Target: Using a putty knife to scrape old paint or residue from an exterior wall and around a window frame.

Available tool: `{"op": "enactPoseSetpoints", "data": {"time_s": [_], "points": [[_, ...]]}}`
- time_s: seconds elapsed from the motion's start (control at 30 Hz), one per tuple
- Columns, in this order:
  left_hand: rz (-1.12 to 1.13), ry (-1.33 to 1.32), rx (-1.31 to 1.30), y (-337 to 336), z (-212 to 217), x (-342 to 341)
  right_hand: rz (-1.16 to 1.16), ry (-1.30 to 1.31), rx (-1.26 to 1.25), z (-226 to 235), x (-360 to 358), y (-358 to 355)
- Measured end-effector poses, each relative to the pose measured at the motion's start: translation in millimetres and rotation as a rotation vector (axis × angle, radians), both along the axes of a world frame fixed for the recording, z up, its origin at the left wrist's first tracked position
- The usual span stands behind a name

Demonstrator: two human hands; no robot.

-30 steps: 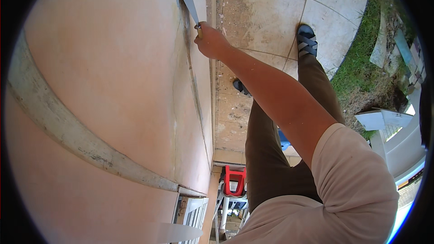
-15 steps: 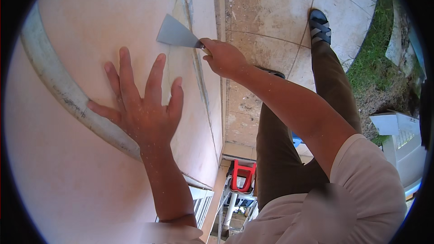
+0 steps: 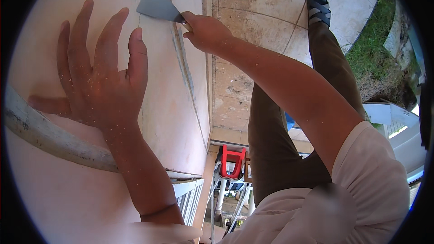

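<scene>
In my right hand (image 3: pixel 205 32) is a putty knife (image 3: pixel 159 5), its handle wrapped by my fingers. The wide grey blade lies at the pale wall (image 3: pixel 169 104), beside a long crack (image 3: pixel 184 63) with bluish-grey edges; whether the blade touches the surface I cannot tell. To the left, my left hand (image 3: pixel 101 70) is open with fingers spread against the wall, holding nothing. Its little finger is close to a raised, curved grey moulding (image 3: pixel 58 142). Light specks dot both forearms.
Along the wall's foot runs a dirty tiled floor (image 3: pixel 244 22) with scattered flakes. A sandalled foot (image 3: pixel 318 7) stands on it. A red-topped metal stepladder (image 3: pixel 233 162) is near the lower middle. Grass (image 3: pixel 377 40) borders the tiles at right.
My left hand has shifted up and left in the view, appearing larger. The right hand and putty knife also sit further up and left. The whole scene has shifted slightly.
</scene>
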State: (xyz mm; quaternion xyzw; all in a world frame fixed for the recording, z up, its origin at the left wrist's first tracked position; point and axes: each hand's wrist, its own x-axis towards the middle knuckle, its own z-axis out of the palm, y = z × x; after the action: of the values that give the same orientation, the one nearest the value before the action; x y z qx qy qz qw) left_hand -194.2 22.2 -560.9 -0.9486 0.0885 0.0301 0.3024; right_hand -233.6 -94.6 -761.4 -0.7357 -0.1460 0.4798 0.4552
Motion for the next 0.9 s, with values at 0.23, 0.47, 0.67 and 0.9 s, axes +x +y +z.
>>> {"op": "enactPoseSetpoints", "data": {"time_s": [0.23,0.47,0.67,0.9], "points": [[-0.025,0.014,-0.722,-9,9,-54,0.103,0.083,-0.034,6,-99,-22],[0.218,0.051,-0.905,-10,13,-121,0.044,0.205,0.028,52,-123,-12],[0.117,0.054,-0.934,-9,5,-126,-0.044,0.216,0.007,68,-160,-10],[0.290,0.077,-0.873,-23,2,-157,0.314,0.460,0.056,96,-263,-64]]}}
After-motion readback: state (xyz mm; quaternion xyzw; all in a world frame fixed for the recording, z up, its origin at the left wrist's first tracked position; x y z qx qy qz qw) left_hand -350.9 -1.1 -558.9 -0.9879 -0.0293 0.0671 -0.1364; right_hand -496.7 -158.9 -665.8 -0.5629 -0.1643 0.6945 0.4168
